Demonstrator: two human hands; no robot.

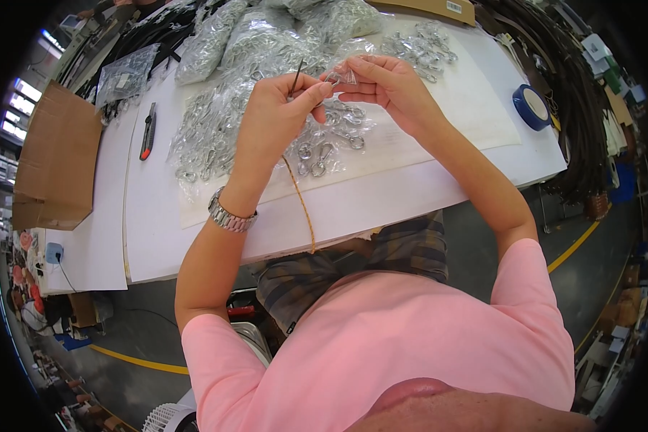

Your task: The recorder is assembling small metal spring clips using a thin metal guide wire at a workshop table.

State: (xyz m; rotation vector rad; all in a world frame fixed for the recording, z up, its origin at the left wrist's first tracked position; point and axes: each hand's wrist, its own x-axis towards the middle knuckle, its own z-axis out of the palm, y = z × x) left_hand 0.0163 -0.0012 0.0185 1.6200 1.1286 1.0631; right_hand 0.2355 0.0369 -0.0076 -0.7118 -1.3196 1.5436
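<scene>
My left hand (284,108) is closed around a thin dark pointed tool (297,78) whose tip sticks up past the fingers; its other end is hidden. The left thumb and finger also pinch at a small clear plastic bag (344,75). My right hand (392,85) grips that bag from the other side, and a bit of shiny metal shows between the hands. Below them lie several silver snap hooks (324,155) in clear bags. A yellow patterned cord (300,198) runs from beneath my left wrist to the table's front edge.
Bagged metal hooks (216,126) are heaped on the white table (425,191), with bulging plastic bags (266,36) behind. A utility knife (148,133) and cardboard box (61,155) stand left. Blue tape (531,108) and dark straps (565,86) are at the right.
</scene>
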